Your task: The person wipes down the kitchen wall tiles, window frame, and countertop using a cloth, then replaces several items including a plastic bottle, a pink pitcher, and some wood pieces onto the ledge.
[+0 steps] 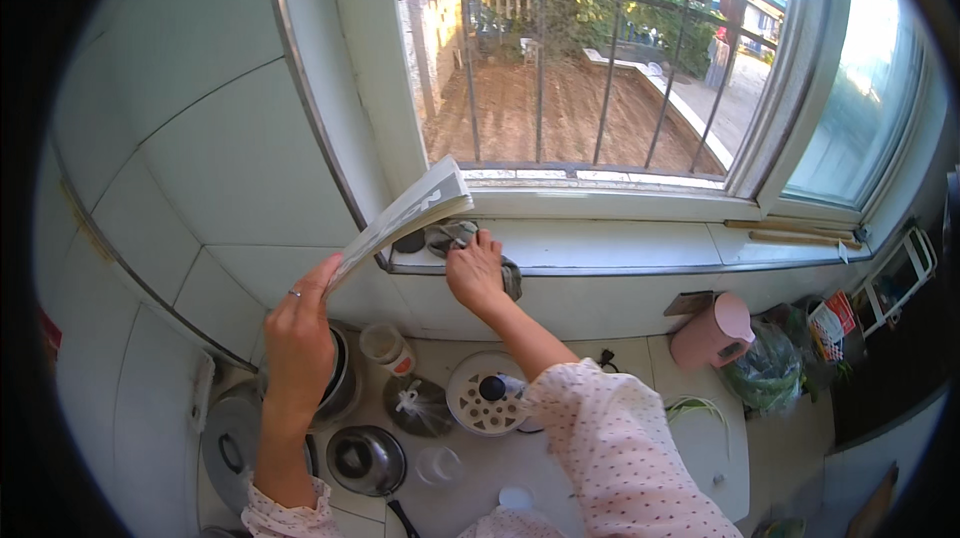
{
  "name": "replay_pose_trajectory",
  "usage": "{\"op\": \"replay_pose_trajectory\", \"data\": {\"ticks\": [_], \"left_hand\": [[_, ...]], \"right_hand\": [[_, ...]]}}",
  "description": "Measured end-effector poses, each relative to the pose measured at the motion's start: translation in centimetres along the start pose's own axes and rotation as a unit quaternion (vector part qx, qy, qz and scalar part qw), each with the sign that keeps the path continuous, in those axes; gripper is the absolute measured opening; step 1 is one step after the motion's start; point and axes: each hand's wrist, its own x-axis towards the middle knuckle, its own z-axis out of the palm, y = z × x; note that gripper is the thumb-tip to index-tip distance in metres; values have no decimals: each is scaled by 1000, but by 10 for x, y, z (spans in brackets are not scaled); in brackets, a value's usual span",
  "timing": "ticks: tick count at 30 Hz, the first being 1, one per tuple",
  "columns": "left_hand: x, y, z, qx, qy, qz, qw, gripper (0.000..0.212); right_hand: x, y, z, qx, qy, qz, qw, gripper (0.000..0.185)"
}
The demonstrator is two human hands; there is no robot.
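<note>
A thick paperback book or magazine (405, 215) is raised at the left corner of the window, tilted up to the right, with my left hand (300, 328) gripping its lower end. On the tiled windowsill (615, 244) lies a crumpled grey-green cloth (450, 236). My right hand (477, 268) presses on that cloth, its fingers bunched over it, and part of the cloth sticks out on the right of the hand. A small dark round object (409, 242) sits at the sill's left end, beside the cloth and below the book.
Below the sill, the counter holds a steel pot (341, 380), a jar (386, 349), a tied plastic bag (417, 407), a perforated white lid (480, 410), a small saucepan (366, 461) and a pink kettle (712, 332). Wooden sticks (802, 238) lie on the sill's right end, below the barred window.
</note>
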Motion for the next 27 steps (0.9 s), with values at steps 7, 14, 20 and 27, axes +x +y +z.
{"op": "replay_pose_trajectory", "data": {"ticks": [7, 14, 20, 27], "left_hand": [[-9, -3, 4, 9, -12, 7, 1000, 38], [-1, 4, 50, 11, -35, -1, 999, 41], [-1, -6, 42, 28, -35, -2, 999, 43], [-1, 2, 59, 14, -28, 1, 1000, 40]], "right_hand": [[-79, 229, -76, -215, 63, 183, 957, 16], [-38, 103, -49, 24, 9, 127, 992, 17], [-38, 174, -67, 6, 75, 228, 971, 16], [-36, 82, -49, 27, 82, 93, 992, 10]]}}
